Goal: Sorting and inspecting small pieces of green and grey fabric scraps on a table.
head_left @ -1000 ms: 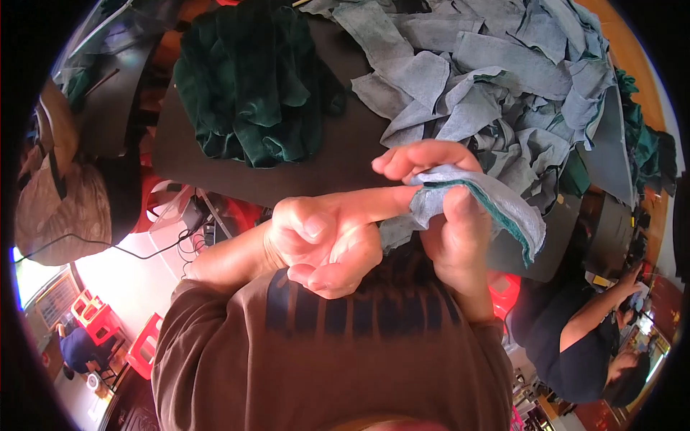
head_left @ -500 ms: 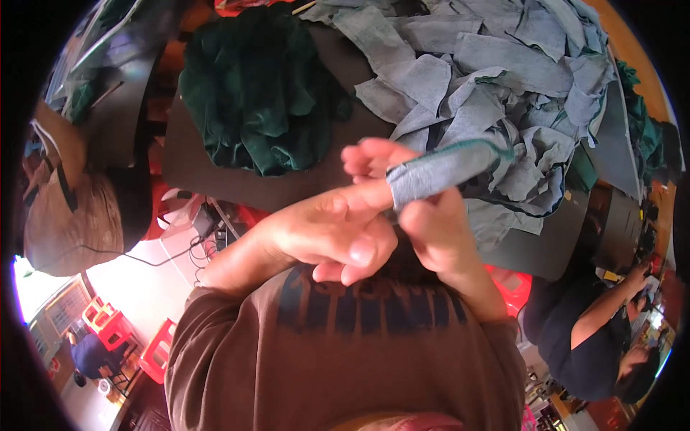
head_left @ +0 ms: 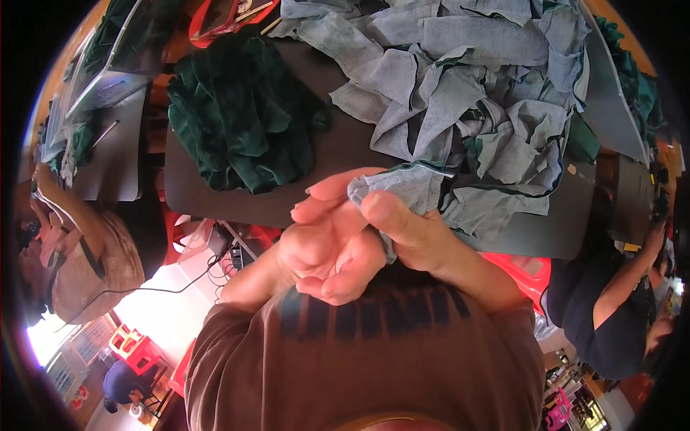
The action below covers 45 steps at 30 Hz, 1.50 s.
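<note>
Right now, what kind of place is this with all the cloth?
Probably a sewing or garment workshop. A big heap of grey cloth pieces and a dark green fabric pile lie on a dark worktable, and another person works nearby.

Both hands work close to the person's chest, at the near edge of the dark table (head_left: 338,154). Straight ahead, a bare strip of table runs between the green cloth heap (head_left: 241,118) on the left and the big grey cloth pile (head_left: 474,93) on the right. The grey pile spills to the near edge, blocking the right side. Another person (head_left: 611,302) sits near the right corner.
</note>
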Each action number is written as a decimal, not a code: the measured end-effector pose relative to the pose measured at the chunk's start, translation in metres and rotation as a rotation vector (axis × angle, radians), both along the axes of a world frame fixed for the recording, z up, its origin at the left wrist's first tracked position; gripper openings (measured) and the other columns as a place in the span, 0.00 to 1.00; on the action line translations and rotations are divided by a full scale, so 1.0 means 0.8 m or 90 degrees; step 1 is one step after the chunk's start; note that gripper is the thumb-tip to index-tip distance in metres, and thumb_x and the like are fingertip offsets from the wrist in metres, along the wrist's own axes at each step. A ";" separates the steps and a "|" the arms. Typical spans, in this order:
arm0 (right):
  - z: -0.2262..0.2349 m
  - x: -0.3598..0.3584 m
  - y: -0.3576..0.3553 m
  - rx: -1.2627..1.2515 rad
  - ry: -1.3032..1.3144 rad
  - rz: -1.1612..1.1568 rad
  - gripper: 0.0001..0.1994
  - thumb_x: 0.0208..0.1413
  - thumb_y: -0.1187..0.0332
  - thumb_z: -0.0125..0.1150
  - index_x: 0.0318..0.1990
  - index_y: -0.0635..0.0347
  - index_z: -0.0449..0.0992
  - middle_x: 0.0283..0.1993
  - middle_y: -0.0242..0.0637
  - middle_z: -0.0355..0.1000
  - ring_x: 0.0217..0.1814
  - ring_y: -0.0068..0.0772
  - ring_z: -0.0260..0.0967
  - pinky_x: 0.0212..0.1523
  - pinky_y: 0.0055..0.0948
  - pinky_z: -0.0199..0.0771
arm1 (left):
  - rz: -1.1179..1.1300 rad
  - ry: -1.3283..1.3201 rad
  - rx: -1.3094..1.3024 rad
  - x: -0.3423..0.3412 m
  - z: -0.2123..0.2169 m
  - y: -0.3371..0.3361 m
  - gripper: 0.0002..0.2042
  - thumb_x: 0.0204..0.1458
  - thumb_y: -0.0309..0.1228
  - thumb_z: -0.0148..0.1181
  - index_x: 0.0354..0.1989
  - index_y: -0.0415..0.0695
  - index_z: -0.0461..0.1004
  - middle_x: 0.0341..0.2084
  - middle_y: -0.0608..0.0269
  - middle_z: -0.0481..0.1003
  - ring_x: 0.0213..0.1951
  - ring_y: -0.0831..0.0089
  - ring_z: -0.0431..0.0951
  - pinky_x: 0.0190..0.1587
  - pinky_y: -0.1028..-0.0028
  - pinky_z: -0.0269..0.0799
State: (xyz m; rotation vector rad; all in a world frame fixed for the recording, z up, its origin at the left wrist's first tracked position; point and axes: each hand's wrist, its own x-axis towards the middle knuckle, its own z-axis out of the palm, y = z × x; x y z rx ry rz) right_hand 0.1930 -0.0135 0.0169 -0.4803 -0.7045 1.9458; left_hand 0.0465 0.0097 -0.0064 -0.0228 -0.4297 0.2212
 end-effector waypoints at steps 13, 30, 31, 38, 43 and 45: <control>0.004 0.057 -0.008 0.249 -0.358 0.023 0.37 0.41 0.66 0.66 0.60 0.65 0.58 0.58 0.46 0.62 0.59 0.33 0.60 0.58 0.31 0.57 | -0.013 0.420 0.101 0.001 0.013 0.000 0.11 0.45 0.29 0.61 0.35 0.37 0.70 0.13 0.68 0.65 0.11 0.82 0.60 0.14 0.81 0.52; 0.020 0.059 -0.020 0.365 -0.527 -0.140 0.09 0.42 0.79 0.57 0.33 0.62 0.70 0.30 0.36 0.67 0.32 0.35 0.66 0.35 0.27 0.65 | 0.185 0.518 0.852 -0.005 0.048 0.030 0.10 0.45 0.27 0.63 0.36 0.38 0.76 0.44 0.56 0.64 0.48 0.69 0.63 0.51 0.71 0.58; 0.018 0.057 -0.019 0.410 -0.563 -0.207 0.10 0.39 0.79 0.57 0.32 0.61 0.69 0.29 0.37 0.67 0.31 0.37 0.66 0.33 0.28 0.66 | 0.292 0.551 0.913 -0.002 0.052 0.025 0.09 0.44 0.26 0.63 0.34 0.39 0.75 0.43 0.56 0.64 0.48 0.68 0.63 0.51 0.71 0.59; 0.016 0.049 -0.018 0.471 -0.504 -0.338 0.12 0.34 0.80 0.57 0.30 0.60 0.68 0.28 0.39 0.67 0.27 0.39 0.66 0.28 0.31 0.65 | 0.708 0.551 0.914 0.007 0.057 0.013 0.13 0.35 0.15 0.59 0.33 0.33 0.72 0.41 0.53 0.64 0.37 0.67 0.73 0.44 0.69 0.68; 0.005 0.042 -0.016 0.613 -0.583 -0.430 0.13 0.34 0.81 0.57 0.32 0.60 0.66 0.28 0.38 0.66 0.25 0.37 0.64 0.26 0.31 0.64 | 0.895 0.690 1.073 0.020 0.045 0.010 0.14 0.32 0.14 0.60 0.31 0.37 0.75 0.37 0.56 0.66 0.35 0.71 0.72 0.35 0.75 0.69; 0.004 0.042 -0.018 0.668 -0.618 -0.465 0.14 0.35 0.82 0.57 0.34 0.60 0.66 0.27 0.37 0.64 0.24 0.35 0.62 0.25 0.31 0.63 | 0.986 0.720 1.079 0.027 0.040 0.012 0.14 0.30 0.15 0.62 0.31 0.39 0.76 0.36 0.57 0.67 0.33 0.73 0.71 0.28 0.79 0.66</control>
